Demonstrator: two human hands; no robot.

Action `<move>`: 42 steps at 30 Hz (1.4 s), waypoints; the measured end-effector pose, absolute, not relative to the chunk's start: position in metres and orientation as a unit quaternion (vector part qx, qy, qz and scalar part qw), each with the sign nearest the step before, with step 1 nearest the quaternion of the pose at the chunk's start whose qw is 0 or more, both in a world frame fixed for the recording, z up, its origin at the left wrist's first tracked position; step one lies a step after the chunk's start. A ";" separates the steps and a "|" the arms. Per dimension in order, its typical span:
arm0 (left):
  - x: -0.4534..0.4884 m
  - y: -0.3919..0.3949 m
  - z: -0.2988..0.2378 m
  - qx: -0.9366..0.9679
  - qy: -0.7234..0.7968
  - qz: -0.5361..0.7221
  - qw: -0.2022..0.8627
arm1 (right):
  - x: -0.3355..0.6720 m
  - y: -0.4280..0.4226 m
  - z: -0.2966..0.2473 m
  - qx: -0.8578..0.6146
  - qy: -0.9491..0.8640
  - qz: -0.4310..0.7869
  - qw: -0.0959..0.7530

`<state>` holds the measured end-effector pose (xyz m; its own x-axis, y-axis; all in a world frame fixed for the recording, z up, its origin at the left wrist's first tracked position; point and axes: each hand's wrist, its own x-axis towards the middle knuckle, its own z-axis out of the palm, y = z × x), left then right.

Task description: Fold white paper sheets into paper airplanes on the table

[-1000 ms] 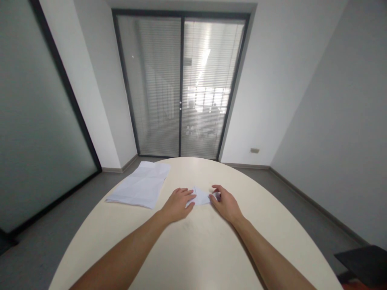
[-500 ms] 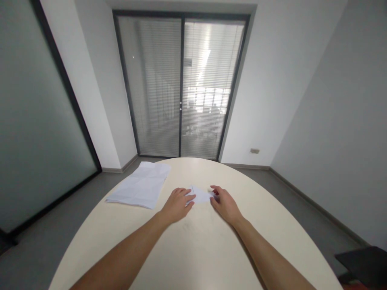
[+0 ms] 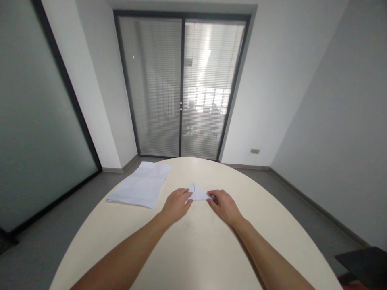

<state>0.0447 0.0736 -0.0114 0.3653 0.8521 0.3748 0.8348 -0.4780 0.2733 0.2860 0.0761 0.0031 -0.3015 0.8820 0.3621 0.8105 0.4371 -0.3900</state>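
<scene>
Left hand (image 3: 175, 205), right hand (image 3: 224, 206) half-curled, pinching folded paper (image 3: 198, 193).

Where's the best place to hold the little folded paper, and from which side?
Probably hold the folded paper by its two ends: left hand from the left, right hand from the right, where they touch it now. It looks like a low triangle, peak pointing away, narrowing toward the sides.
</scene>
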 end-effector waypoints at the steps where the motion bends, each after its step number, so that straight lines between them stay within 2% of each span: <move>1: 0.045 0.074 -0.012 0.819 0.521 0.241 0.014 | 0.287 0.076 0.003 -0.530 -0.803 0.060 0.266; 11: 0.041 0.080 -0.017 0.727 0.636 0.260 0.012 | 0.293 0.080 0.002 -0.563 -0.786 0.051 0.250; 23: 0.037 0.087 -0.023 0.721 0.627 0.295 0.014 | 0.293 0.080 0.002 -0.559 -0.787 0.054 0.254; 42: 0.037 0.087 -0.015 0.726 0.590 0.341 0.094 | 0.291 0.077 0.005 -0.558 -0.786 0.053 0.260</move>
